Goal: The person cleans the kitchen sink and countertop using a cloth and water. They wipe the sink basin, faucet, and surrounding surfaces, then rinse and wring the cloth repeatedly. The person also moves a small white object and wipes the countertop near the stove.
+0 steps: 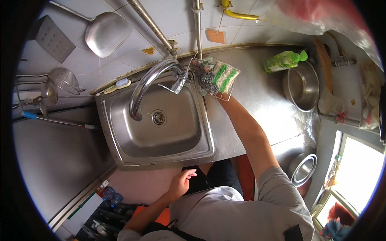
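My right arm stretches across the steel counter to a wire basket (230,95) beside the faucet (137,87). My right hand (222,95) is mostly hidden behind the basket's near edge, so its grip cannot be made out. Inside the basket are a green-and-white striped scrubbing sponge (226,77) and dark steel-wool scourers (208,79). In front of my body, short of the sink's near rim, my left hand (181,182) hangs with nothing in it and its fingers loosely bent. The stainless steel sink (169,135) holds no water that I can see; its drain (158,117) shows some debris.
A brush (117,86) lies on the sink's back left rim. At the right stand a green bottle (282,61), a steel pot (301,87) and steel bowls (303,170). A wide spatula (107,34) and strainer (64,80) hang left. Metal hoses (152,24) run down the tiled wall.
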Demonstrator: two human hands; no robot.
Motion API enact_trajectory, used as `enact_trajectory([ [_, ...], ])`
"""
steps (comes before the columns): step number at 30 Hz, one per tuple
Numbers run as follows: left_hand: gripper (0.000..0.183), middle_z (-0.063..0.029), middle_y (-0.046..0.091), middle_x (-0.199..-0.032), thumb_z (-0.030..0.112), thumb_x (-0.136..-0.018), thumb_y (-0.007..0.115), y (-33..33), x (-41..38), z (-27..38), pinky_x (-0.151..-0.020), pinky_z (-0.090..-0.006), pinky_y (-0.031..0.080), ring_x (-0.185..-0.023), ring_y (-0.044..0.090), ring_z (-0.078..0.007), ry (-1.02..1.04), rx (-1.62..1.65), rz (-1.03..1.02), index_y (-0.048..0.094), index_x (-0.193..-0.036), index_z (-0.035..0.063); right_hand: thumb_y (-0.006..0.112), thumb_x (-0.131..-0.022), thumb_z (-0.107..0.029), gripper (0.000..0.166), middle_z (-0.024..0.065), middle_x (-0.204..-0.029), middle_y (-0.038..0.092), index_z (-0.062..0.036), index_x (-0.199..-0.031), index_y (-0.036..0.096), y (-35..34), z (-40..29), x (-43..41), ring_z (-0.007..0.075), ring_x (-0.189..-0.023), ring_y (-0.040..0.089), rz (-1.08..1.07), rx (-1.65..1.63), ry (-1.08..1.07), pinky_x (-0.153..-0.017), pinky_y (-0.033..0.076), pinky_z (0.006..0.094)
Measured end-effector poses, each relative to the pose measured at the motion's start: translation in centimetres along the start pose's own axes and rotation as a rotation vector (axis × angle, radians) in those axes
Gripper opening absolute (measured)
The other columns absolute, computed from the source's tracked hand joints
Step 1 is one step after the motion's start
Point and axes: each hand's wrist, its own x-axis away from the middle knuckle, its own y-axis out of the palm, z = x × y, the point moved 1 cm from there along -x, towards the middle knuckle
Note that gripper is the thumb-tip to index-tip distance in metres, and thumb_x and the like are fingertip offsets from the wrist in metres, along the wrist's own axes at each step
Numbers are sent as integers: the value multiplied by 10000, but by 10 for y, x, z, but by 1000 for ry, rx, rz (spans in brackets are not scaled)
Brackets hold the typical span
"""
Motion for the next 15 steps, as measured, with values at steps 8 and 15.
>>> enact_trajectory([
  [8, 583, -115, 721, -1125, -190, -798, 461, 36, -31, 11, -899, -355, 592, -1045, 711, -255, -77, 69, -26, 578, -1324, 32, 585, -1031, -227, 509, 106, -1358, 586, -66, -1481, 412, -6, 47, -70, 202, -1115, 636, -37, -520, -41, -908, 554, 302],
  [15, 615, -149, 716, -1124, -188, -798, 385, 52, -36, 11, -910, -346, 580, -1071, 712, -248, -144, 179, 28, 591, -1336, 26, 535, -1040, -164, 465, 63, -1150, 634, -112, -1488, 421, 29, -49, 12, 196, -987, 651, -159, -39, -162, -831, 573, 315],
])
